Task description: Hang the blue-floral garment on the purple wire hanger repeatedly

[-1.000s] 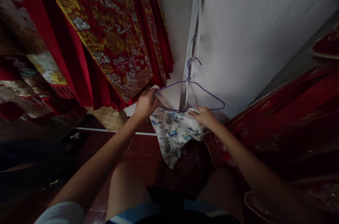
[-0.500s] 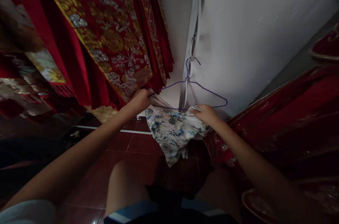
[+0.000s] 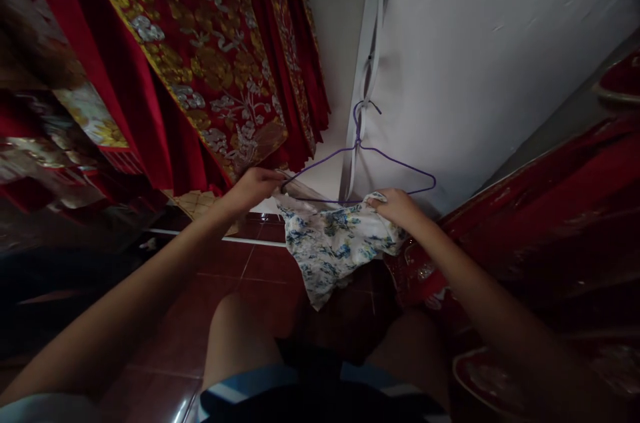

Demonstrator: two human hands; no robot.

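Note:
A purple wire hanger (image 3: 397,159) hangs by its hook at a white strip on the wall. Below its bottom bar droops a white top with blue and yellow flowers (image 3: 335,243). At the hanger's left corner, my left hand (image 3: 255,189) is closed on the top's pale strap edge, which is stretched along the wire. My right hand (image 3: 397,208) pinches the top's upper right edge just under the bar, with the hanger's right arm above it. The lower part of the top narrows to a point and hangs loose.
Red cloth with gold and silver embroidery (image 3: 215,69) hangs at the left, close to my left hand. More red fabric (image 3: 530,216) stands along the right side. A white wall (image 3: 475,43) lies behind, and red floor tiles (image 3: 225,289) are below.
My right hand has moved slightly right and up with the top's edge, spreading the cloth wider. My left hand has shifted a little left, its fingers straighter along the strap.

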